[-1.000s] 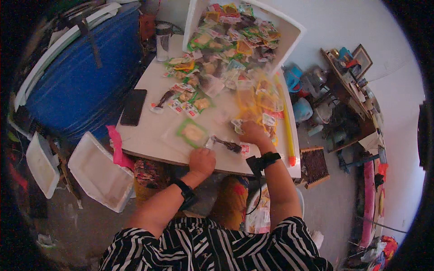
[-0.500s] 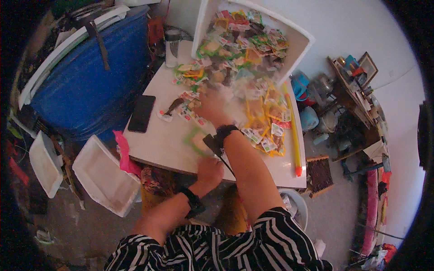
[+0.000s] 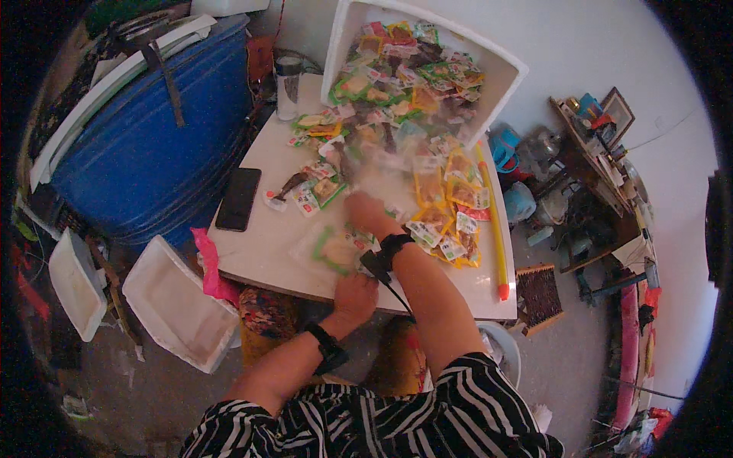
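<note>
My left hand [image 3: 356, 296] is closed at the table's near edge. A blurred green-edged food packet [image 3: 336, 250] sticks out beyond its fingers, with other clear plastic around it. Farther in, my right hand [image 3: 370, 212] is low over the table, its fingers smeared and partly hidden. A small green-and-white packet lies by its fingertips. Left of it are a green-edged packet [image 3: 327, 191] and a dark brown packet [image 3: 292, 183]. On the right lie several yellow-edged packets [image 3: 447, 221]. A tipped white foam box [image 3: 500, 84] spills a heap of mixed packets [image 3: 416, 72] onto the table [image 3: 263, 256].
A black phone [image 3: 238, 200] lies at the table's left side, and a clear cup [image 3: 289, 88] stands behind it. Along the right edge runs a yellow tube [image 3: 494, 221]. A blue tub [image 3: 153, 153] and a white foam tray [image 3: 181, 301] stand left.
My right hand has drawn back from the packet heap toward me. The green-edged packet by my left hand has shifted slightly nearer. My left hand stays at the table edge.
</note>
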Demonstrator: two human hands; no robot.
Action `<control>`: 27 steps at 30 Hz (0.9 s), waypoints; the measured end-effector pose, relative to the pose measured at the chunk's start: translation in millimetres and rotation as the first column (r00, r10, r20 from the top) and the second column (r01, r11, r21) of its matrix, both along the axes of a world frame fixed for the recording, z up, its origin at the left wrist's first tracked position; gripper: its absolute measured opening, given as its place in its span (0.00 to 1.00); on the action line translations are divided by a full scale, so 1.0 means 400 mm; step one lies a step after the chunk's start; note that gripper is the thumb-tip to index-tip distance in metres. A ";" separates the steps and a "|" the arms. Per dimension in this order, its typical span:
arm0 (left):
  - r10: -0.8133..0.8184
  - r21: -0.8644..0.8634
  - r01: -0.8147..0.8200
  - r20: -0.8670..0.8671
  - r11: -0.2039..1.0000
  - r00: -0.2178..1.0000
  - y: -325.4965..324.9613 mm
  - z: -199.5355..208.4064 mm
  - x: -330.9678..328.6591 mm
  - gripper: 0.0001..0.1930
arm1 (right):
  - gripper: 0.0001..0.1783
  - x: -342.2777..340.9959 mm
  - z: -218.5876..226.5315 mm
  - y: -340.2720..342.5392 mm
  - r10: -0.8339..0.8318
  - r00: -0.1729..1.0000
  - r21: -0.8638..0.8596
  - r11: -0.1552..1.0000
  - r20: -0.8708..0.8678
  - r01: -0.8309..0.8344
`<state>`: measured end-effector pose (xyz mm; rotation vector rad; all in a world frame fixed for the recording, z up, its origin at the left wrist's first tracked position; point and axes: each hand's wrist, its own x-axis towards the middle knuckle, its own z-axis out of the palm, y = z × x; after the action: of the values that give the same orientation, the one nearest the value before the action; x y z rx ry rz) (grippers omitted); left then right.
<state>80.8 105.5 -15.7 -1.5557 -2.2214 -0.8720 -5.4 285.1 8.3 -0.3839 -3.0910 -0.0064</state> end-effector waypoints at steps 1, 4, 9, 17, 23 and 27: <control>0.005 0.017 -0.005 -0.029 1.000 1.000 0.000 0.002 -0.001 0.07 | 0.11 0.017 0.015 -0.017 0.034 0.998 0.014 0.999 -0.044 -0.033; 0.020 -0.112 -0.013 0.061 0.994 0.998 0.003 0.009 -0.001 0.06 | 0.10 0.044 0.048 -0.033 0.054 0.994 -0.062 0.997 0.090 -0.048; 0.005 -0.033 -0.003 0.057 0.999 0.998 -0.005 0.023 0.005 0.04 | 0.16 0.035 -0.016 0.074 -0.079 0.971 -0.161 0.986 -0.227 0.042; 0.061 0.001 -0.061 0.009 0.998 0.998 0.002 0.019 0.003 0.03 | 0.28 -0.103 -0.123 0.197 -0.033 0.953 -0.183 0.983 -0.300 -0.024; 0.036 0.087 -0.040 0.043 0.995 0.998 0.004 0.007 0.003 0.04 | 0.19 -0.114 -0.062 0.107 -0.146 0.949 -0.399 0.917 -0.281 0.022; 0.001 0.101 -0.008 0.061 0.995 0.998 0.001 0.010 -0.001 0.04 | 0.16 -0.091 -0.002 0.137 -0.394 0.860 -0.255 0.912 -0.324 0.322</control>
<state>80.3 105.8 -11.7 -1.4962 -2.1842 -1.0274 -42.0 339.9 7.4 -0.8590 -2.6097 0.3214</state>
